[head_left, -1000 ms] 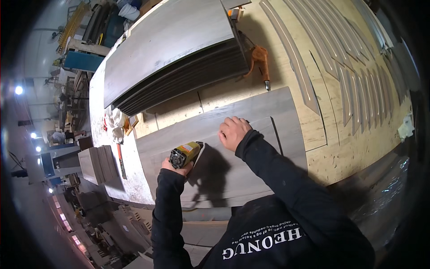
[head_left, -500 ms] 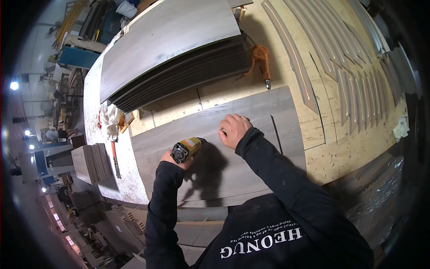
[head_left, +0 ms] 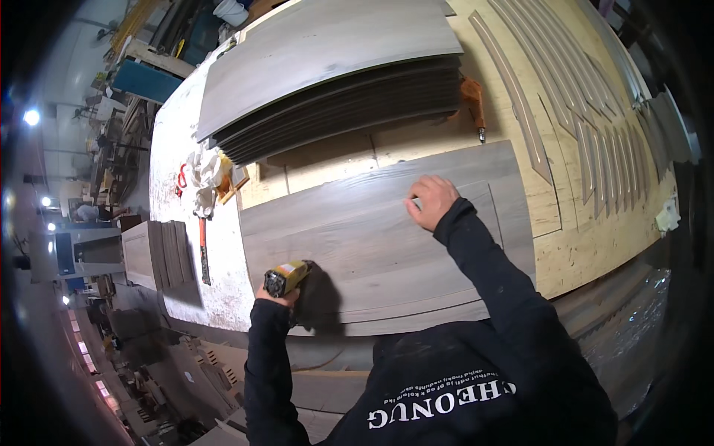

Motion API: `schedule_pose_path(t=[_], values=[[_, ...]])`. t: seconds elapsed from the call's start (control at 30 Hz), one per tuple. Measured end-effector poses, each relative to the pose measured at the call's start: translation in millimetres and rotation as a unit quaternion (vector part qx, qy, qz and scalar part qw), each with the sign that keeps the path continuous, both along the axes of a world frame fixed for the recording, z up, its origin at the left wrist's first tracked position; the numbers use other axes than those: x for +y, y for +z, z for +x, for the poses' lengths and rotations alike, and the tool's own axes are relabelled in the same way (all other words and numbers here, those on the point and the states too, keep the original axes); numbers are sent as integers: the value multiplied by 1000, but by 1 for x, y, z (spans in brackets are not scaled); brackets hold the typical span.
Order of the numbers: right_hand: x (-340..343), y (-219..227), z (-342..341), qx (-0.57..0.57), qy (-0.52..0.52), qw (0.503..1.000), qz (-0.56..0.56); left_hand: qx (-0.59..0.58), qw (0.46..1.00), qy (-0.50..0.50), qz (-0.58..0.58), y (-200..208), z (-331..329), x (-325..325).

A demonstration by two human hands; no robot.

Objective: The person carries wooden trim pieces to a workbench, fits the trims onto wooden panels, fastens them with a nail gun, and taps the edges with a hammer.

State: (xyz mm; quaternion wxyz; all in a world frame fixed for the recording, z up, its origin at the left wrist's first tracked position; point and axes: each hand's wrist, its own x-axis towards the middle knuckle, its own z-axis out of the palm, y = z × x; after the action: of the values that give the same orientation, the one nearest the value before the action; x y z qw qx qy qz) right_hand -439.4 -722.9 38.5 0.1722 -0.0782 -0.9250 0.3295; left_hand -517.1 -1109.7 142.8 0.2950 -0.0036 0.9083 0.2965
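A grey wood-grain panel [head_left: 349, 238] lies flat on the table before me, with thin seams near its right end and along its near edge. My left hand [head_left: 285, 299] is closed round a yellow and black power tool, seemingly a nail gun [head_left: 288, 277], at the panel's near left corner. Its black end cap faces up, and its tip is hidden beneath the body. Over the panel's right half, my right hand [head_left: 433, 202] has its fingers curled together; whatever they may hold is out of sight.
Beyond the panel rises a stack of grey boards [head_left: 335, 44], with an orange air gun [head_left: 473, 104] at its right. Long grooved strips [head_left: 513, 97] lie at the right. An orange-handled tool [head_left: 203, 249] and crumpled white cloth [head_left: 202, 178] lie left. More panels [head_left: 152, 253] stand at the left edge.
My view has shifted, so the table sits further right. My left hand has carried the nail gun toward the panel's near left corner. The dark line near the panel's right end looks thinner.
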Motion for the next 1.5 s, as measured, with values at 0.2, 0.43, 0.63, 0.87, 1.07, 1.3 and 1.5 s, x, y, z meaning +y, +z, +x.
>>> schedule_pose_path(t=[0.2,0.43,0.63,0.87,1.07,1.3,1.5], values=[[-1,2,1,36,16,998,41,12,1000,-3,-23,-21,0,-92],[-26,-3,-9,33,-15,993,115,35,984,-161,-63,-2,-21,-82],[-110,-27,-52,60,-35,990,122,7,952,-270,-146,24,-66,-63],[-150,-10,-61,32,-91,994,48,35,936,-341,-86,11,-114,-9],[-152,-8,-62,43,-143,988,50,-19,936,-352,-10,7,-128,36],[-151,-10,-62,24,-146,988,42,-17,934,-357,10,0,-135,40],[-152,-8,-59,27,-147,988,41,-5,914,-407,-1,-5,-140,39]])
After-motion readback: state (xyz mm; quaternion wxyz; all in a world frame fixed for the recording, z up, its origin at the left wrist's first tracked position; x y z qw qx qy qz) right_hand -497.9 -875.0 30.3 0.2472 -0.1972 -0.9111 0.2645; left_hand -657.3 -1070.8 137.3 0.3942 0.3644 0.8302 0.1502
